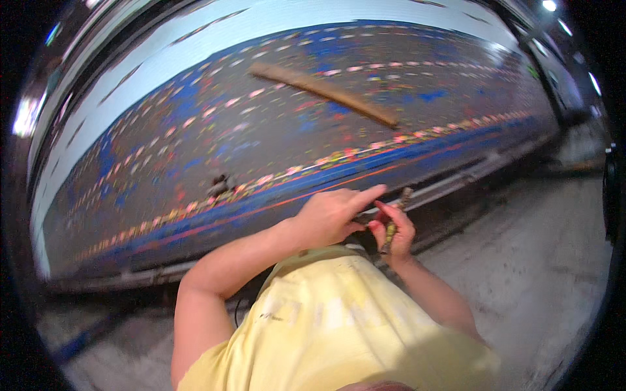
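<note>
My right hand is closed around a thin, paint-stained stick-like tool with a yellowish shaft; its exact kind is unclear. A brownish end of it sticks up past the fingers. Just to the left, my left hand reaches across toward the tool. Its index finger is stretched out and the thumb stands apart from it. The other fingers are curled under and partly hidden, and I make out nothing held in them. Both hands are in front of my body, by the near edge of a long, paint-spotted table.
A long wooden bar lies slantwise on the table. Left of my hands, a small dark object rests on it, blurred. Beyond the spotted surface runs a pale band. A metal rail lines the near edge, and grey floor shows at right.
</note>
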